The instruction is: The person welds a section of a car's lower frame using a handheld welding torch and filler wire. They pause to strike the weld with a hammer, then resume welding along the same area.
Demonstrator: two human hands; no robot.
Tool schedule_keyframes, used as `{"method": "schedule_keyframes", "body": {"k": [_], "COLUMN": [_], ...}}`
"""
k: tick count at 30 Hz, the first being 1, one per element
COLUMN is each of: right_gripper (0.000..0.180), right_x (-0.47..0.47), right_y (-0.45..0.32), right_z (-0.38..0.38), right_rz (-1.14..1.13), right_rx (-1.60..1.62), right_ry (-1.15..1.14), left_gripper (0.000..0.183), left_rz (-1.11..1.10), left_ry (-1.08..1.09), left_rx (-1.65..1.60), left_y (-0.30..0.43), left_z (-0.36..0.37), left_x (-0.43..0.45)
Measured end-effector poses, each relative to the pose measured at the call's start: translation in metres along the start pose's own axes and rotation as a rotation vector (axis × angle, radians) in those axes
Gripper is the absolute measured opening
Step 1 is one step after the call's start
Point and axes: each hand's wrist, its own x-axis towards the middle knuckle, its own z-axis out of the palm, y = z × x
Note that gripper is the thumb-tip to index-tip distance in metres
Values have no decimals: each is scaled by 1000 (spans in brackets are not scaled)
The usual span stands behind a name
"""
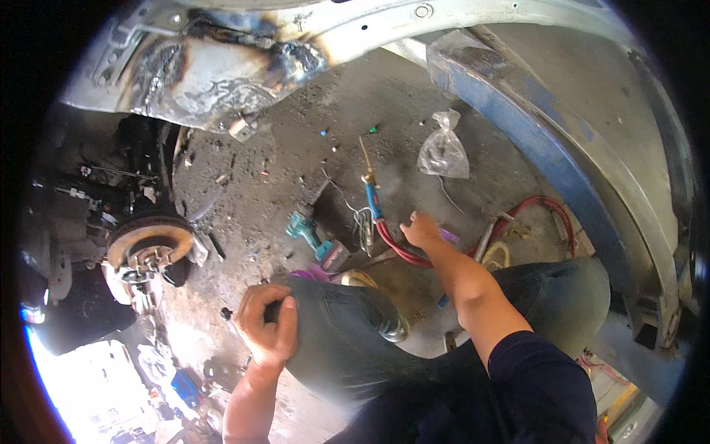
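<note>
My left hand [266, 324] rests by my knee with its fingers curled; whether anything dark inside the curl is held is unclear. Out over the floor reaches my right hand [422, 228], its fingers partly folded, just right of a gas torch [374, 200] with a blue handle, brass valves and red hoses [396, 250]. A teal cordless drill [305, 230] and a coil of wire [363, 227] lie left of the torch. Beyond my right hand is a tied clear plastic bag [445, 150]. A purple object [448, 236] shows behind my right wrist.
A scorched, welded vehicle body panel [222, 72] spans the top. A rusty brake disc [150, 244] stands at left. The blue steel beam [532, 139] runs down the right side. Small debris litters the dirty concrete floor [260, 161]. More hose loops near my right knee.
</note>
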Motion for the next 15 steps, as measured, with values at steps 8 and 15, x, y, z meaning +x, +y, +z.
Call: {"method": "schedule_keyframes", "body": {"k": [8, 15], "right_gripper": [100, 88], "right_x": [64, 48], "right_y": [-80, -88], "right_z": [32, -54], "right_rz": [46, 15], "right_rx": [614, 388], "right_ry": [-51, -2], "left_gripper": [23, 35], "left_rz": [33, 104], "left_ry": [-231, -858], "left_rx": [268, 377], "left_y": [1, -24], "left_z": [1, 39], "left_x": [16, 39]}}
